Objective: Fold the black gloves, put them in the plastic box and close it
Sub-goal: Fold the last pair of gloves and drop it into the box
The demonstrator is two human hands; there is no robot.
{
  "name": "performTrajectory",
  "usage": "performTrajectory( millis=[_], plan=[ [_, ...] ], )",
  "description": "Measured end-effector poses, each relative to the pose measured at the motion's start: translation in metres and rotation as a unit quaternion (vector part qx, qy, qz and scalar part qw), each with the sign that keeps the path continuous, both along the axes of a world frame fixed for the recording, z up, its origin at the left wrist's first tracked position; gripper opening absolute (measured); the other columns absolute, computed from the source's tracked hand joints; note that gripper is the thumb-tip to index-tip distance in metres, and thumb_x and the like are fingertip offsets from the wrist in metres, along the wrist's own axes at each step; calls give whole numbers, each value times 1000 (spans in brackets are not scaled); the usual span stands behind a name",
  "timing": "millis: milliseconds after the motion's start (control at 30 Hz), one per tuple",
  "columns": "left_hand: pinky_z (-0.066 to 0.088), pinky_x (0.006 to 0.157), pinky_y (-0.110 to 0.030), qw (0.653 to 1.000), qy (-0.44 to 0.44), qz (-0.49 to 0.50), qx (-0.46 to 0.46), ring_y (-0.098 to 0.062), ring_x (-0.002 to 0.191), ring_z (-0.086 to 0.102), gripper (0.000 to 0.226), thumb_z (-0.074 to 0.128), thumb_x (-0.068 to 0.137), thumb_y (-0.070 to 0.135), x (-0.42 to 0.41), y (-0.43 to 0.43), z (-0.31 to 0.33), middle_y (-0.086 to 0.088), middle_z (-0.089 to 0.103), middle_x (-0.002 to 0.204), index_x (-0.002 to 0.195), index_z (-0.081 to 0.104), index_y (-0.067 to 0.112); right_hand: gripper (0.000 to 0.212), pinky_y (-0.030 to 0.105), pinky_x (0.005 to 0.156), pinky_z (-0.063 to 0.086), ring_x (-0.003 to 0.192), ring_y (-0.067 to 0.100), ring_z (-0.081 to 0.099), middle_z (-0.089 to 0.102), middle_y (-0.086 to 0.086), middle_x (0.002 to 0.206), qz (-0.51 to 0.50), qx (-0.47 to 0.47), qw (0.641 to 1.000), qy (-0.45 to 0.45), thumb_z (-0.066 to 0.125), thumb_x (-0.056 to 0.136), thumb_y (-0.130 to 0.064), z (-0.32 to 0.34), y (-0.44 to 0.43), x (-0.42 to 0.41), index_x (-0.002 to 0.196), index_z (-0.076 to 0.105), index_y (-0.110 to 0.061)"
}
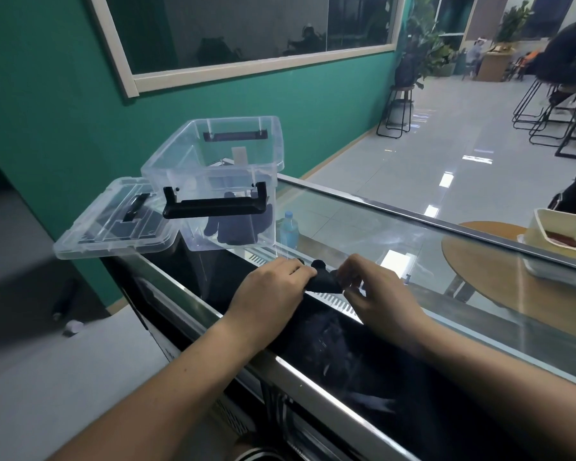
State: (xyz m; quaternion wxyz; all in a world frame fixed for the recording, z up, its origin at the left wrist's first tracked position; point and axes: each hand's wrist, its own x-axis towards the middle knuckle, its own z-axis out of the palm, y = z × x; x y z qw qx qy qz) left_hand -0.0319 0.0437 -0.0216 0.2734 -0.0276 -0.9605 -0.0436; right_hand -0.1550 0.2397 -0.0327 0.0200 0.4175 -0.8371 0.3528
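My left hand and right hand both pinch the black glove. Plastic box open at eleven o'clock — second glove inside, lid at its nine.

Black glove; clear plastic box with black handles, second black glove inside; clear lid; teal wall; blue-capped bottle.

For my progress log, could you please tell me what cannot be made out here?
- Head view: glove mostly covered by left hand and right hand; its fold unclear.
- Head view: boxed glove crossed by the handle, hazed by the box wall.
- Head view: bottle label too small.
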Motion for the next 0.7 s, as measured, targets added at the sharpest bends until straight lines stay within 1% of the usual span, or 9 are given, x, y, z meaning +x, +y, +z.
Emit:
performTrajectory(
  millis=[100, 200, 300, 433, 467, 533, 567, 600, 700],
  plan=[
    [66, 77, -46, 1000, 17, -9, -3, -29, 93, 76, 33, 79, 89, 2, 1, -9, 20, -5, 80, 105, 120, 79, 13, 25, 15, 74, 42, 90, -3, 59, 68, -18, 92, 10, 0, 1000, 1, 65, 92, -6, 0, 1, -1, 99, 62, -29],
    [65, 88, -50, 999, 35, -15, 17, -31, 100, 76, 36, 80, 88, 1, 0, -22, 54, -6, 81, 110, 122, 79, 12, 27, 10, 73, 40, 94, -1, 59, 68, -15, 93, 22, 7, 1000, 4, 65, 91, -7, 0, 1, -1, 99, 62, -32],
    [62, 94, -48, 997, 64, -17, 35, -30, 101, 77, 36, 80, 89, 2, 0, -38, 94, -6, 81, 113, 124, 79, 11, 26, 8, 72, 39, 95, 0, 58, 68, -15, 92, 28, 5, 1000, 7, 67, 92, -7, 1, 2, 0, 100, 63, -31],
    [62, 95, -40, 992, 122, -14, 34, -26, 98, 78, 34, 78, 89, -1, -2, -62, 148, -8, 83, 109, 121, 80, 8, 30, 13, 74, 43, 93, 3, 60, 68, -15, 92, 37, -1, 999, 7, 68, 93, -7, 2, 3, 1, 97, 61, -35],
    [61, 94, -33, 990, 135, -12, 41, -21, 96, 78, 32, 78, 89, 0, -3, -67, 159, -7, 83, 108, 120, 81, 9, 30, 18, 75, 46, 92, 3, 61, 68, -15, 92, 37, -2, 999, 7, 69, 93, -7, 2, 3, 1, 97, 61, -35],
    [55, 85, -13, 987, 149, -4, 64, -2, 83, 74, 30, 78, 91, 3, -5, -77, 179, -2, 82, 103, 119, 81, 12, 28, 25, 76, 51, 91, 3, 61, 68, -16, 92, 36, -2, 999, 8, 70, 93, -8, 1, 2, 0, 97, 63, -35],
    [53, 79, -9, 986, 152, 1, 72, 4, 77, 70, 28, 78, 92, 5, -7, -83, 187, 0, 81, 100, 119, 82, 13, 27, 26, 76, 51, 91, 3, 61, 68, -17, 92, 36, -3, 999, 9, 70, 94, -8, 1, 2, 0, 97, 64, -35],
    [53, 77, -11, 985, 154, 7, 75, 4, 75, 69, 27, 78, 93, 6, -9, -88, 193, 1, 81, 99, 118, 82, 13, 27, 25, 76, 51, 92, 3, 61, 68, -18, 92, 38, -3, 999, 10, 70, 94, -9, 1, 3, 0, 97, 64, -35],
    [55, 77, -20, 986, 141, 42, 74, -3, 74, 69, 26, 76, 93, 7, -19, -110, 207, -1, 80, 98, 117, 81, 15, 29, 23, 76, 51, 94, 3, 62, 67, -20, 92, 44, -4, 999, 15, 71, 94, -9, 2, 2, 0, 96, 63, -37]
  ],
)
